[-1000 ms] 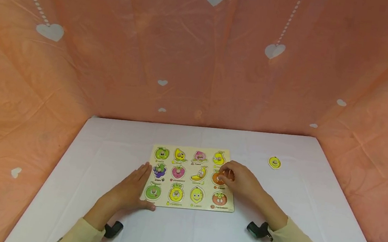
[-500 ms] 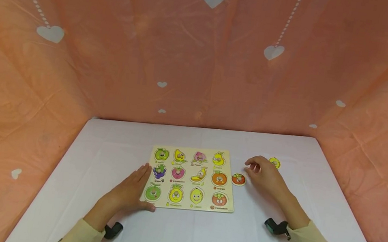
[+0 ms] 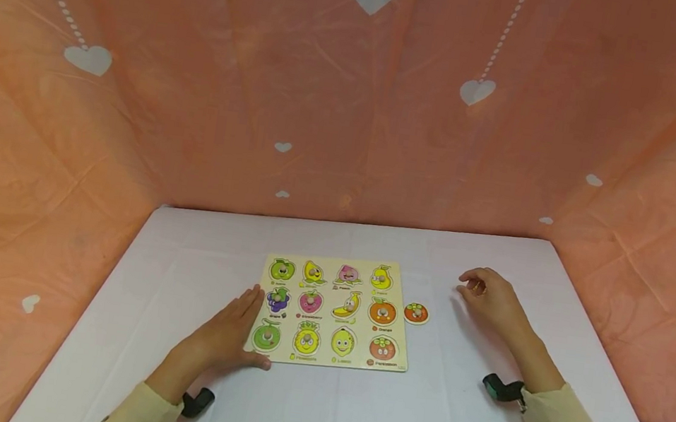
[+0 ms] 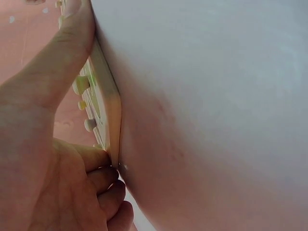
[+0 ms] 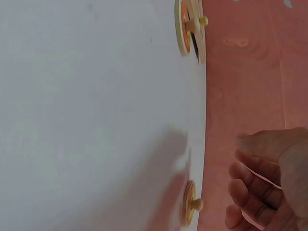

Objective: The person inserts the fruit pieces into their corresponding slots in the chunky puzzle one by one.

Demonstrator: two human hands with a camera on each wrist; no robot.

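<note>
A wooden fruit puzzle board (image 3: 324, 316) lies on the white table, its fruit pictures set in rows. My left hand (image 3: 226, 328) rests at its near left corner, straight fingers along the left edge and thumb (image 4: 72, 53) at the front edge. Just right of the board lies a loose orange-red fruit piece (image 3: 416, 313) with a knob and green leaf marks. My right hand (image 3: 493, 301) hovers farther right, fingers loosely curled and holding nothing. The right wrist view shows a yellow knobbed piece (image 5: 190, 204) on the table near those fingers; in the head view the hand hides it.
The white table (image 3: 311, 414) reaches back to an orange-pink cloth (image 3: 373, 137) with white hearts, which also hangs at both sides. A dark wrist camera (image 3: 197, 401) sits at the left sleeve and another wrist camera (image 3: 503, 388) at the right.
My right hand moved from the board's right side, let go of the orange-red piece beside it, then travelled right until it covers the yellow piece. The left hand stayed put.
</note>
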